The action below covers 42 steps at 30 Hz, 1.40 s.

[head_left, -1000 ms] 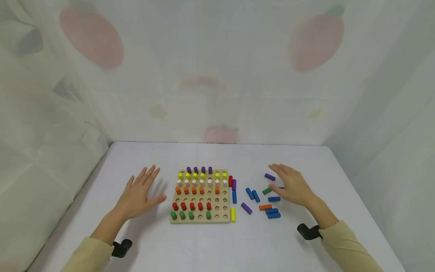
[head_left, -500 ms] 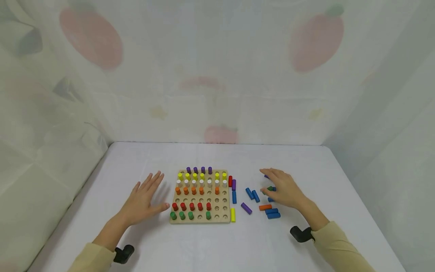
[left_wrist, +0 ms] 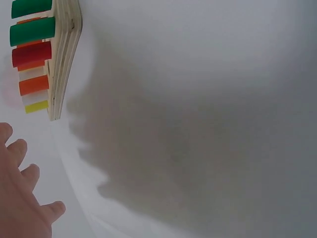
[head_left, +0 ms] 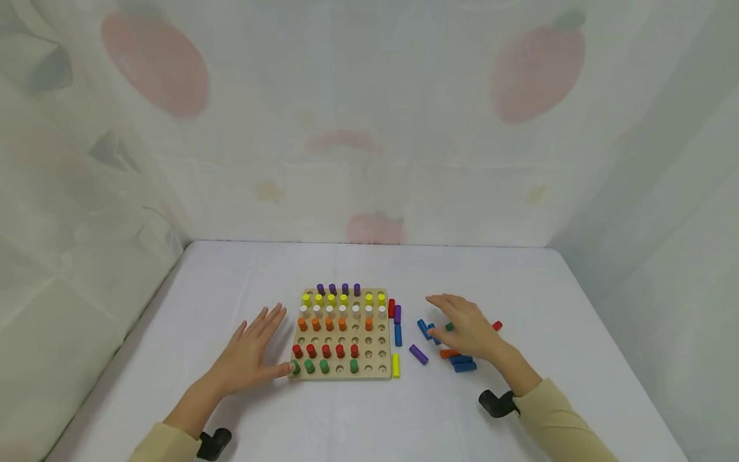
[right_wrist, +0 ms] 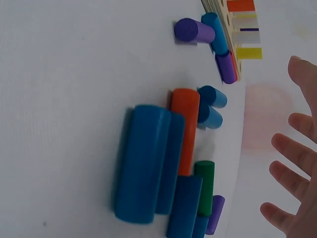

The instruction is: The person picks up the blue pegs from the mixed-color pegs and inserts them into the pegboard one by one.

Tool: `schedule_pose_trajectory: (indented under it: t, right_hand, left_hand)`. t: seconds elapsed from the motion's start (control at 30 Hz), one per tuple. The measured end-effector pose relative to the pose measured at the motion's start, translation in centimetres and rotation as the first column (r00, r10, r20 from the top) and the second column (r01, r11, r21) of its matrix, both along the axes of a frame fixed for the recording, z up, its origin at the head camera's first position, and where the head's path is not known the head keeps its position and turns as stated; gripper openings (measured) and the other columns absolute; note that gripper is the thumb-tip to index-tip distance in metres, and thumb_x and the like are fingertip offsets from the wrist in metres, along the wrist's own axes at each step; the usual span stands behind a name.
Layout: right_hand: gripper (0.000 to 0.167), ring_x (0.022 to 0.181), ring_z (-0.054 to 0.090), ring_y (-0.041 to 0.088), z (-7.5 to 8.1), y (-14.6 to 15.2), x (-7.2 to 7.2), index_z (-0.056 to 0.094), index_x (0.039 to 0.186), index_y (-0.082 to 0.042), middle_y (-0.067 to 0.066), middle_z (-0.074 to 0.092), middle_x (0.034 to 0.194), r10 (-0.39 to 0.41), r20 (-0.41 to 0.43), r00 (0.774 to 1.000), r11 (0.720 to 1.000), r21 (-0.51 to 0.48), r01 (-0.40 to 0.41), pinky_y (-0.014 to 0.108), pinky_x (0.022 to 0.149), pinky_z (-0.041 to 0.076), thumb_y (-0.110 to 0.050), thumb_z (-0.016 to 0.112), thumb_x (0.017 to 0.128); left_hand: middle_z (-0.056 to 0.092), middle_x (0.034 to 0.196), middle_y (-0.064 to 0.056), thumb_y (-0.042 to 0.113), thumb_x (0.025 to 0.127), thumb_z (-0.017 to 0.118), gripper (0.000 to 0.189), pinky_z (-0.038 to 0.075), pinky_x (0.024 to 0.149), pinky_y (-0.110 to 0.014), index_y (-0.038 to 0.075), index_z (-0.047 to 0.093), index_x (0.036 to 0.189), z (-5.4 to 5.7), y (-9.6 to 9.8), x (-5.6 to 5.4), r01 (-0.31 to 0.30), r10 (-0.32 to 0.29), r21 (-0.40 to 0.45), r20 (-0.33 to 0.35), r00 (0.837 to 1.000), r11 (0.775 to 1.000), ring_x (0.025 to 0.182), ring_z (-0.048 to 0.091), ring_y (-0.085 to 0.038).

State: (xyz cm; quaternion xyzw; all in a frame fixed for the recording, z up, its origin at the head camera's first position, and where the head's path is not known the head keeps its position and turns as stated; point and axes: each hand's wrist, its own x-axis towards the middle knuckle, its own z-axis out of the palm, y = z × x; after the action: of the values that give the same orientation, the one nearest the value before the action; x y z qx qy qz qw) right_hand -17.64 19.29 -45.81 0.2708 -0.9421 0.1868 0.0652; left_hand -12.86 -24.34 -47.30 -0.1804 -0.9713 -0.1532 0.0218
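Observation:
A square wooden pegboard [head_left: 372, 374] carries rows of upright pegs in purple, yellow, white, orange, red and green. My left hand [head_left: 245, 362] is at its left side, fingers spread and holding nothing. In the head view that thumb overlaps the front left corner near a green peg [head_left: 309, 366]; I cannot tell whether it touches. My right hand [head_left: 469, 328] hovers above loose pegs right of the board, fingers extended and apart from them. Under and near it lie blue pegs [right_wrist: 141, 163], an orange peg [right_wrist: 184, 129] and a green peg [right_wrist: 204, 188]. It hides some pegs in the head view.
Along the board's right edge lie a red peg [head_left: 391, 308], a purple one, a blue one and a yellow peg [head_left: 396, 365]. Another purple peg [head_left: 418, 354] lies between board and pile. One red peg [head_left: 497, 326] shows beyond my right hand. A printed curtain [head_left: 369, 179] hangs behind the table.
My left hand has moved right and nearer to me, toward the board's front left corner. My right hand has moved left and nearer over the loose pegs, uncovering a red peg.

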Motion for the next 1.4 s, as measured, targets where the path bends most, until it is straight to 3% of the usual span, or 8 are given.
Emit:
schedule_pose_trajectory:
  t: [0.17, 0.5, 0.7, 1.0, 1.4]
  right_hand:
    - [0.065, 0.122, 0.047, 0.031, -0.4, -0.8, 0.0, 0.048, 0.134, -0.016, 0.009, 0.052, 0.132, -0.001, 0.039, 0.999, 1.000, 0.008, 0.001, 0.059, 0.095, 0.038, -0.040, 0.070, 0.078]
    - [0.063, 0.124, 0.046, 0.026, -1.5, -1.9, -0.5, 0.049, 0.133, -0.018, 0.004, 0.052, 0.133, 0.007, 0.068, 0.998, 1.000, -0.009, -0.006, 0.051, 0.098, 0.040, -0.043, 0.068, 0.079]
    - [0.061, 0.123, 0.047, 0.027, -1.8, -2.6, -0.5, 0.050, 0.132, -0.016, 0.005, 0.053, 0.132, 0.022, 0.094, 0.995, 0.999, -0.050, -0.017, 0.053, 0.099, 0.039, -0.041, 0.069, 0.079]
    - [0.057, 0.120, 0.050, 0.023, -2.3, -3.7, -0.3, 0.054, 0.127, -0.017, 0.002, 0.056, 0.127, 0.056, 0.081, 0.995, 0.998, -0.032, -0.054, 0.049, 0.098, 0.040, -0.042, 0.069, 0.078]
    - [0.046, 0.108, 0.056, 0.020, -3.6, -4.9, -0.5, 0.061, 0.115, -0.015, 0.000, 0.061, 0.113, 0.116, 0.010, 0.993, 0.993, -0.016, -0.116, 0.046, 0.093, 0.044, -0.038, 0.072, 0.077]
  left_hand:
    - [0.018, 0.154, -0.006, 0.068, 0.068, 0.064, 0.106, 0.016, 0.104, -0.065, 0.019, 0.017, 0.149, -0.6, 0.2, 0.3, 0.007, -0.007, -0.028, 0.018, 1.000, 1.000, 0.139, 0.018, -0.036]
    - [0.021, 0.153, -0.008, 0.075, 0.064, 0.060, 0.110, 0.016, 0.104, -0.066, 0.014, 0.025, 0.147, -1.9, 0.4, 0.3, 0.022, -0.020, -0.079, 0.029, 0.999, 0.997, 0.138, 0.020, -0.037]
    - [0.021, 0.153, -0.008, 0.078, 0.064, 0.057, 0.109, 0.014, 0.103, -0.067, 0.014, 0.025, 0.147, -2.5, 0.5, 0.2, 0.020, -0.014, -0.092, 0.063, 0.998, 0.996, 0.138, 0.020, -0.037]
    - [0.022, 0.152, -0.009, 0.077, 0.066, 0.055, 0.108, 0.012, 0.105, -0.066, 0.012, 0.024, 0.147, -2.4, 0.9, 0.1, 0.025, -0.015, -0.091, 0.106, 0.994, 0.996, 0.138, 0.020, -0.036]
    - [0.024, 0.152, -0.010, 0.075, 0.069, 0.055, 0.106, 0.014, 0.104, -0.066, 0.010, 0.025, 0.147, -2.5, 1.0, 0.0, 0.036, -0.029, -0.078, 0.096, 0.995, 0.996, 0.137, 0.023, -0.036]
